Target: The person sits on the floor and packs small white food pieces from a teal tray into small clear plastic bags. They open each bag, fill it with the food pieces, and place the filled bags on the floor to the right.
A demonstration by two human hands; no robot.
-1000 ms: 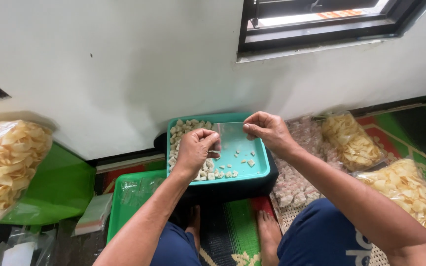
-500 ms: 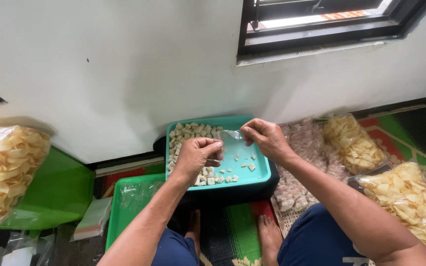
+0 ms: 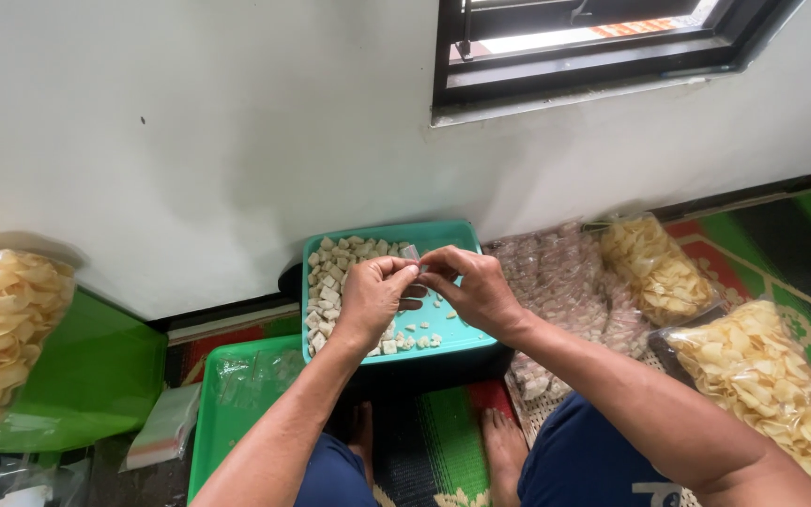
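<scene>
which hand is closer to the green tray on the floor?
Left. The left hand is above the teal tray, just up-right of the green tray; the right hand is farther right.

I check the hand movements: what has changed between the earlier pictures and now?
The left hand rose from the pale pieces in the teal tray and met the right hand; both now pinch a small clear bag. The tray and the bags of chips stayed put.

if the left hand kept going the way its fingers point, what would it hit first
The left hand points right, toward the right hand. It would meet the small clear bag pinched between them, then the right hand's fingers; they already look nearly touching.
</scene>
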